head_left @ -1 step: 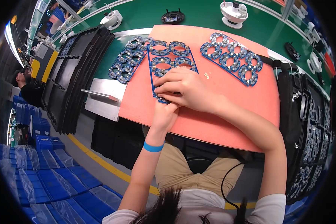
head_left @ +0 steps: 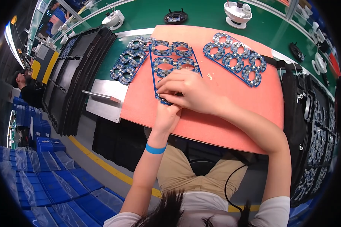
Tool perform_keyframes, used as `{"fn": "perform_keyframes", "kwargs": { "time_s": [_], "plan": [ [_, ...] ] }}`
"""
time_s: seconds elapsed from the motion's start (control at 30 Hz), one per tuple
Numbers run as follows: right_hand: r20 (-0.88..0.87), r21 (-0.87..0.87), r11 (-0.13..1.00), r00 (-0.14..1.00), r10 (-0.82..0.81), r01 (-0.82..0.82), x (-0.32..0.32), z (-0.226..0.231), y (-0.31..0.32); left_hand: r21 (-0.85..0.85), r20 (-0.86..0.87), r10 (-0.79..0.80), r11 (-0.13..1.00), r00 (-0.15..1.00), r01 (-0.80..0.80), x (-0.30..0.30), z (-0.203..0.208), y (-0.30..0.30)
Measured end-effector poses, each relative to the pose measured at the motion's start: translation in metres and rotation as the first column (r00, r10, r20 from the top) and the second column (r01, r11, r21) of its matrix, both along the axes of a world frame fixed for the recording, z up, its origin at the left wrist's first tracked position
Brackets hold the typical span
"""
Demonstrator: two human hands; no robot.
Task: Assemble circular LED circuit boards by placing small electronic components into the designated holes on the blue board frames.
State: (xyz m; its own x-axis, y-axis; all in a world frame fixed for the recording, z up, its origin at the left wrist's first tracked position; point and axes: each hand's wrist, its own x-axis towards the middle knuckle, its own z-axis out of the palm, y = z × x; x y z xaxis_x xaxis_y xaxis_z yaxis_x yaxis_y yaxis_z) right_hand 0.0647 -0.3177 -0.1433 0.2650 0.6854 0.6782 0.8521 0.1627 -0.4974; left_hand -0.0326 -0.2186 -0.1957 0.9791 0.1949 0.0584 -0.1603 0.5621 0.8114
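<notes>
A panel of blue ring-shaped circuit boards [head_left: 164, 61] lies on the salmon-coloured mat [head_left: 223, 109] in front of me, its near end under my hands. My right hand [head_left: 189, 90] reaches across from the right, fingers bent and drawn together over that near end. What its fingertips pinch is hidden. Below it, my left hand [head_left: 169, 113] is at the panel's near edge, with a blue band [head_left: 155, 148] on that forearm. The right hand and the board cover the left fingers. Several small pale pieces [head_left: 210, 76] lie on the mat right of the panel.
More ring-board panels lie to the left [head_left: 128, 62] and right [head_left: 236, 60]. Stacked black trays [head_left: 74, 75] stand at left, near a metal plate [head_left: 104, 102]. A black bag [head_left: 294, 102] and board-filled trays [head_left: 317, 147] are at right. White devices [head_left: 237, 15] stand at the back.
The fingers of my right hand have shifted very slightly over the panel's near end. Nothing else has visibly moved.
</notes>
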Motion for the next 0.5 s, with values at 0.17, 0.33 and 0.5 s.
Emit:
{"fn": "perform_keyframes", "kwargs": {
  "time_s": [0.17, 0.33, 0.5],
  "plan": [
    [-0.478, -0.116, 0.992, 0.878, -0.016, -0.045, 0.002, 0.008, -0.001, -0.052, -0.046, -0.013, 0.999, 0.999, 0.010, 0.000, 0.004, 0.005],
    [0.078, -0.067, 0.993, 0.992, 0.101, -0.096, 0.019, -0.007, -0.010, -0.071, 0.011, -0.002, 0.997, 1.000, 0.003, 0.003, 0.005, 0.000],
    [-0.208, -0.251, 0.966, 0.978, 0.005, -0.058, 0.012, 0.010, -0.013, -0.106, -0.058, 0.011, 0.994, 0.998, -0.017, 0.003, 0.010, 0.001]
  ]
}}
